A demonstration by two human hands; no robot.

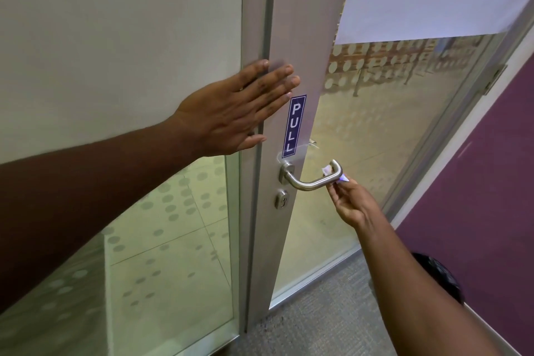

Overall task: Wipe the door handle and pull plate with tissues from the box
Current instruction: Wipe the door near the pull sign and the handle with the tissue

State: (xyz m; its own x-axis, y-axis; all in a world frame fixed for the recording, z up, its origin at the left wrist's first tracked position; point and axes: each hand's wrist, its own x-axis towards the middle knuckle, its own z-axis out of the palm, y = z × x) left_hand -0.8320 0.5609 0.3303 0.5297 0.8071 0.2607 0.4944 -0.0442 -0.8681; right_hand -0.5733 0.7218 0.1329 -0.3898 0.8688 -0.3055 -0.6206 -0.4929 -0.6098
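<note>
A brushed-steel lever door handle (310, 180) sticks out from the grey door stile, with a round keyhole (281, 199) below it. Just above the handle is a blue vertical PULL plate (294, 126). My right hand (351, 202) pinches a small folded tissue (328, 170) against the outer end of the handle; most of the tissue is hidden behind the bar and my fingers. My left hand (234, 113) lies flat and open on the door frame, fingertips just left of the plate's top. No tissue box is in view.
The glass door (375, 139) has frosted dots and stands slightly ajar from the fixed glass panel (130, 211) at left. A purple wall (476, 211) runs along the right. Grey carpet (318, 326) covers the floor below. A dark object (439, 274) shows behind my right forearm.
</note>
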